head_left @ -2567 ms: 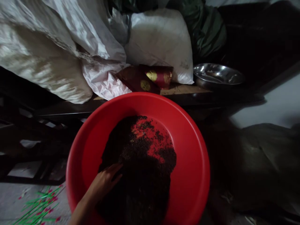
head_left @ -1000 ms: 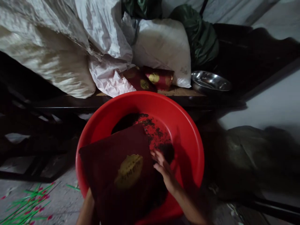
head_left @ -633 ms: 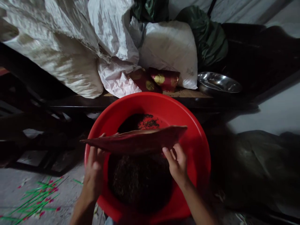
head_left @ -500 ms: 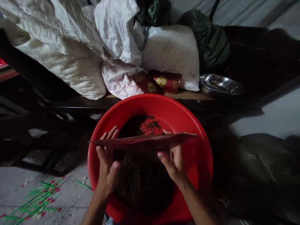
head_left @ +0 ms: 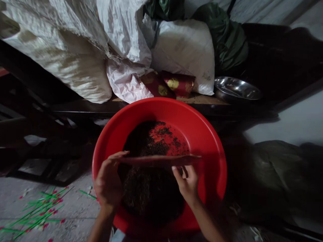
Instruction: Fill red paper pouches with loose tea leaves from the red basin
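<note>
A flat dark red pouch, seen almost edge-on and slightly blurred, is held level above a big red plastic basin. My right hand pinches its near right side between thumb and bent fingers. At the left end of the pouch is my left hand, smeared by motion, its fingers stretched out along the far side and touching the edge. Beneath, dark loose dried leaf-like material lies heaped in the basin's near part, with finer bits scattered beyond. The pouch's face is hidden.
Behind the basin, a dark bench carries white woven sacks, two dark red packets with gold emblems and a shiny metal bowl. Green sticks with red tips lie on the floor at left. A dark bag stands right.
The pouch has come down and nearer to me, its left end shifting right. My left hand has turned, its fingers now pointing right. My right hand keeps its grip on the pouch.
</note>
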A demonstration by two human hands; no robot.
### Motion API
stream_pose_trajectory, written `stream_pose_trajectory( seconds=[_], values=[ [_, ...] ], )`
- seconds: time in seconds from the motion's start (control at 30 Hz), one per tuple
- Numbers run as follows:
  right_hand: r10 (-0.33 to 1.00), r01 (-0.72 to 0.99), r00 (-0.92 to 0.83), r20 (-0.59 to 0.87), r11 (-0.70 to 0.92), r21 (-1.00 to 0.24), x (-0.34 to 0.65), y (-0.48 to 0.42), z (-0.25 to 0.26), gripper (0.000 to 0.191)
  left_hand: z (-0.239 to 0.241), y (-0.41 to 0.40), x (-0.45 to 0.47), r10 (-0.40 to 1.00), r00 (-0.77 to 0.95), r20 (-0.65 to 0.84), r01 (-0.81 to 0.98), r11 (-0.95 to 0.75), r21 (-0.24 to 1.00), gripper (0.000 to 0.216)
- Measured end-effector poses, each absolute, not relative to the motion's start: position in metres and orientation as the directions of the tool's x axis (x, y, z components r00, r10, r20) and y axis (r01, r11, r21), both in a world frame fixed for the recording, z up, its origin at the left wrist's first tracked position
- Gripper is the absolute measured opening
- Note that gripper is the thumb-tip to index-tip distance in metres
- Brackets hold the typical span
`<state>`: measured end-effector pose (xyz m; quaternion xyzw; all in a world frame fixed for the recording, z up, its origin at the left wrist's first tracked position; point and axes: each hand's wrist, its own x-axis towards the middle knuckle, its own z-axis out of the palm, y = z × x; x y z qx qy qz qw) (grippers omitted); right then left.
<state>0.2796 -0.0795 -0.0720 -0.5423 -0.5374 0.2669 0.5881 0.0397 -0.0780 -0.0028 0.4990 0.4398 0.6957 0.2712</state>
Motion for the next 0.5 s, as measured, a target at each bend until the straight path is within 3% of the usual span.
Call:
stream_pose_trajectory(
  seconds=[0.07, 0.2, 0.37, 0.5],
  values=[
    [0.900, 0.276, 0.294, 0.321, 0.241, -0.930, 0.288, -0.079, -0.075, 0.024, 0.014, -0.075, 0.017, 0.860, -0.203, 0.469, 0.087, -0.461, 0.883, 0.056],
    [0.901, 0.326, 0.269, 0.340, 0.248, -0.912, 0.294, -0.074, -0.073, 0.021, 0.057, -0.066, -0.010, 0.928, 0.215, 0.304, 0.406, -0.368, 0.836, 0.038],
    [0.852, 0.360, 0.151, 0.502, 0.426, -0.830, 0.291, -0.071, -0.058, 0.004, 0.094, -0.055, 0.001, 0.904, 0.414, 0.106, 0.545, -0.340, 0.766, 0.029],
    [0.858, 0.327, 0.123, 0.499, 0.440, -0.837, 0.292, -0.070, -0.055, 0.003, 0.102, -0.053, 0.012, 0.833, 0.551, 0.052, 0.575, -0.423, 0.700, 0.028]
  ],
)
